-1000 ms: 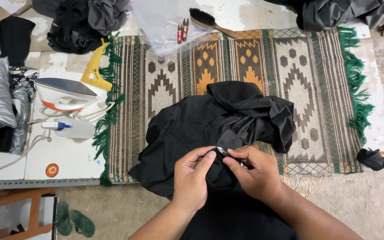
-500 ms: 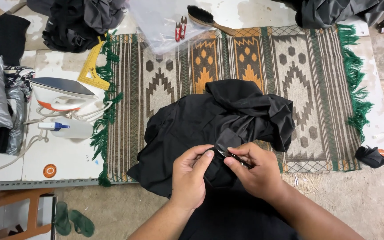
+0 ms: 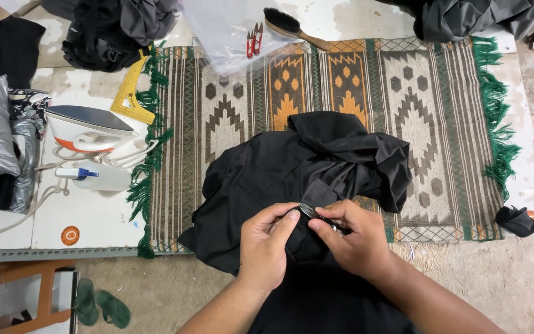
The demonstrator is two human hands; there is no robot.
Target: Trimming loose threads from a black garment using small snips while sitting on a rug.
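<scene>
A crumpled black garment (image 3: 316,167) lies on a patterned woven rug (image 3: 236,111) with green fringe. Both of my hands meet over its near edge. My left hand (image 3: 267,247) pinches a fold of the black fabric between thumb and fingers. My right hand (image 3: 353,238) grips the same spot, holding a small dark shiny piece (image 3: 309,211) against the cloth. What that piece is cannot be made out.
A white and orange clothes iron (image 3: 88,127) with cord and a spray bottle (image 3: 94,176) sit left of the rug. A yellow ruler (image 3: 132,93), red thread snips (image 3: 253,38), a wooden brush (image 3: 288,26), a clear plastic bag (image 3: 230,31) and dark clothing piles (image 3: 112,28) lie at the back. Green sandals (image 3: 100,303) rest on the floor.
My hands stay at the same spot on the garment, with only small finger shifts. The view has tilted slightly.
</scene>
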